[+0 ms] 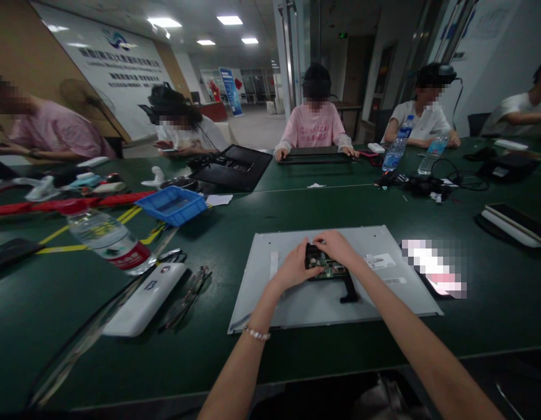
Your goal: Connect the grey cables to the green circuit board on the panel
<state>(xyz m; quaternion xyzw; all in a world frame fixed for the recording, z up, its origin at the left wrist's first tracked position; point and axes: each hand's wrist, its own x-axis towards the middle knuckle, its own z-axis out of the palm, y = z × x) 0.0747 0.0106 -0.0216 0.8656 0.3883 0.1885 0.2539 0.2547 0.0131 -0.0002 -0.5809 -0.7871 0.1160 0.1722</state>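
A light grey metal panel [292,309] lies flat on the table in front of me. On its middle sits a green circuit board [329,268] in a black housing, with a black bracket [349,290] sticking out towards me. My left hand [295,265] grips the housing's left side, thumb along the near edge and fingers at the far left corner. Bent over the board's far edge, my right hand [335,246] has its fingers closed on the housing near the left fingertips. What the fingertips press on there is partly hidden.
To the left are eyeglasses [187,300], a white power bank [147,300], a water bottle [110,242] and a blue tray [174,204]. A lit phone [434,268] lies right of the panel. Across the table a person in pink [316,125] holds a black frame [316,158].
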